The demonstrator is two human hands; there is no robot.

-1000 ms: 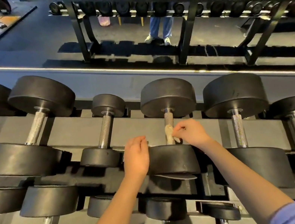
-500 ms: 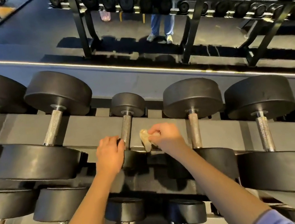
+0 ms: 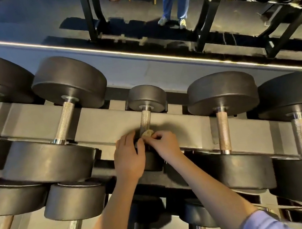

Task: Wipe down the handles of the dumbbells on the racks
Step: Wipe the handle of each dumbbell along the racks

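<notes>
A small dumbbell sits in the middle of the top rack row, its knurled steel handle (image 3: 145, 121) running toward me from the far black head (image 3: 146, 97). My right hand (image 3: 164, 144) pinches a small yellowish cloth (image 3: 147, 133) against the near end of that handle. My left hand (image 3: 129, 157) lies over the near head of the same dumbbell, fingers curved round its left side. The near head is mostly hidden under both hands.
Larger dumbbells flank it: handles at left (image 3: 64, 122) and right (image 3: 223, 130), with more at both ends. The grey rack rail (image 3: 103, 124) runs across. A lower row of dumbbells (image 3: 75, 202) lies beneath. A mirror behind reflects another rack and a person's legs (image 3: 174, 7).
Both hands moved left from the wider dumbbell's handle to the small one beside it. The cloth, held beside that handle half a second ago, now presses on its near end.
</notes>
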